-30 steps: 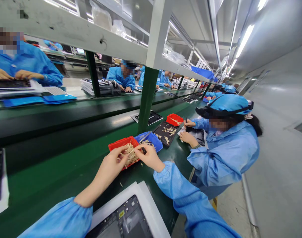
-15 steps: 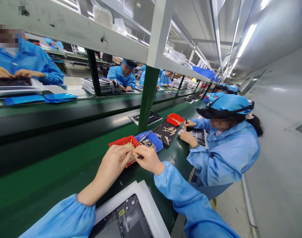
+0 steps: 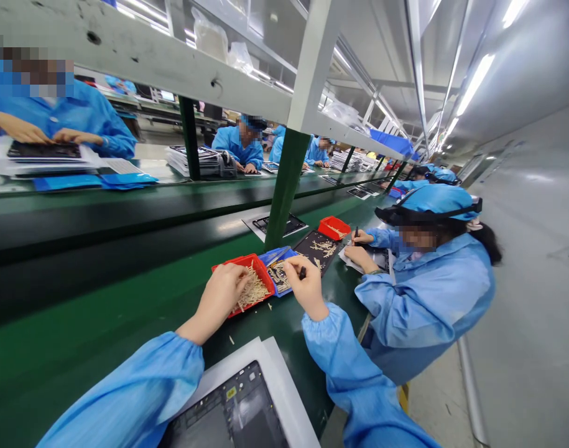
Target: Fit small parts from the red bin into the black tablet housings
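Observation:
My left hand (image 3: pixel 222 294) is over the red bin (image 3: pixel 220 267), its fingers bent and drawn together above small pale strips (image 3: pixel 255 291); whatever is between the fingertips is hidden. My right hand (image 3: pixel 307 287) is closed around a dark pen-like tool (image 3: pixel 303 272), of which only a short end shows. That hand hovers at the near right side of the blue bin (image 3: pixel 283 254), which also contains pale strips. Below both hands, a black device housing (image 3: pixel 237 410) lies on white sheets (image 3: pixel 284 386) on the green bench.
A black tray (image 3: pixel 319 239) of pale strips and a second red bin (image 3: pixel 334 225) stand farther along. A green post (image 3: pixel 284 186) rises behind the bins. At right, a co-worker (image 3: pixel 419 298) in blue works close by; another panel (image 3: pixel 288 224) lies behind the post.
My hands have moved apart: the right has shifted right, away from the red bin, while the left stays over it. The view has tilted slightly, and the co-worker's hands have shifted a little.

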`<state>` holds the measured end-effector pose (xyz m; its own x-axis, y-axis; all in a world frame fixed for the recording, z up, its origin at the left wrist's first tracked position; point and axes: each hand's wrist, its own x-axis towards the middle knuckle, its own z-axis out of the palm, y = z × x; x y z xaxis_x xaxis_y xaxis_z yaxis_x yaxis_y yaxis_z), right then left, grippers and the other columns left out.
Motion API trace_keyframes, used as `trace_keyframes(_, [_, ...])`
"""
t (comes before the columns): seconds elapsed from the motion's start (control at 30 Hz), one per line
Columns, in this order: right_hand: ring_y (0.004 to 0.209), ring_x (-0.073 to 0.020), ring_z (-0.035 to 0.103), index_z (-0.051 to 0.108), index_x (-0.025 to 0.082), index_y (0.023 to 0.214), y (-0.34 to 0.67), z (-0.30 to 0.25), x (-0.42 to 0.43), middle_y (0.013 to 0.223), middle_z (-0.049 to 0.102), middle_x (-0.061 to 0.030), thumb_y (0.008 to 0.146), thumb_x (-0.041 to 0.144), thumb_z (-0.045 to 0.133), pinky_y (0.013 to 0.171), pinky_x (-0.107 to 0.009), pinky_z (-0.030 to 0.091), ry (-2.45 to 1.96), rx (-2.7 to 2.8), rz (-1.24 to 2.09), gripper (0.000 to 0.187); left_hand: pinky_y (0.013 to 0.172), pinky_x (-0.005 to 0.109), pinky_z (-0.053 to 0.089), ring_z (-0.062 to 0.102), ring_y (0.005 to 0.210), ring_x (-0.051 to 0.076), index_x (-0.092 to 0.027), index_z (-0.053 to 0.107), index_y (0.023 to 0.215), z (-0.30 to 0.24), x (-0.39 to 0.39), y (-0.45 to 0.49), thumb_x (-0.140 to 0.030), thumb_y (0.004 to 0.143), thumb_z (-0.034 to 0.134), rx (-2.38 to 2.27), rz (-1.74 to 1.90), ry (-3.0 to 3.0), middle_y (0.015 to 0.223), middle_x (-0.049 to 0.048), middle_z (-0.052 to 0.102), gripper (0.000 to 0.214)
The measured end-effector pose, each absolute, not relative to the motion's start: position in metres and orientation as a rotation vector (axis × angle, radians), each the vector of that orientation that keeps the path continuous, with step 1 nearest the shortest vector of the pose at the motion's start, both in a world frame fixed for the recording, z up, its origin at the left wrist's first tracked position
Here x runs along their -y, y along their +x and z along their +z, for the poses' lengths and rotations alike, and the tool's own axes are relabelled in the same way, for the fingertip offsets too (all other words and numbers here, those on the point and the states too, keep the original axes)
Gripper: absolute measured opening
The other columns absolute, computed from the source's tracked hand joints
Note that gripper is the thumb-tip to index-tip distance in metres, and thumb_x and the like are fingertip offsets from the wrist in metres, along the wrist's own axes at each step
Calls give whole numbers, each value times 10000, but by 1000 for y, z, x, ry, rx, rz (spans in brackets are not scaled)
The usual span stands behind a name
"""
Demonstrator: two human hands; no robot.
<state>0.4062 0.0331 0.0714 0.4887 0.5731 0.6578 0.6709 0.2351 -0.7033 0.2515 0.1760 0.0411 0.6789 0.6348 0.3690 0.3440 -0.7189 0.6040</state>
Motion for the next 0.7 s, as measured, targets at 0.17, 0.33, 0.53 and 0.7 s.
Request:
trace_keyframes(0.17, [771,-183,639,672,192,831,396,69,-36,824,694,-65,925,206,529,714,-294,503,-1500,1462,-227,172,953,405,490,689,998,283,-222,749,1004,60,-160,237,-408,896,473,-792,791,2231,1073,95,771,350])
trace_keyframes(0.33, [843,-193,650,653,206,827,365,66,-43,877,702,-64,880,159,566,781,-296,507,-1568,1718,-193,112,1018,391,504,694,1078,265,-248,748,1106,79,-130,208,-450,827,537,-768,738,1999,1180,35,761,404])
trace_keyframes(0.53, [863,-203,667,721,200,954,329,77,-45,904,717,-75,962,275,538,830,-340,537,-1330,1708,66,198,774,374,605,722,841,241,-181,733,1075,79,-118,158,-603,720,661,-875,728,1659,1057,101,779,556])
trace_keyframes(0.7, [686,-180,635,771,209,1018,316,84,-33,738,660,-50,1050,544,271,655,-331,542,-1225,1355,494,602,561,258,539,639,669,161,-169,750,906,65,-96,97,-615,636,793,-959,698,1328,855,83,747,523])
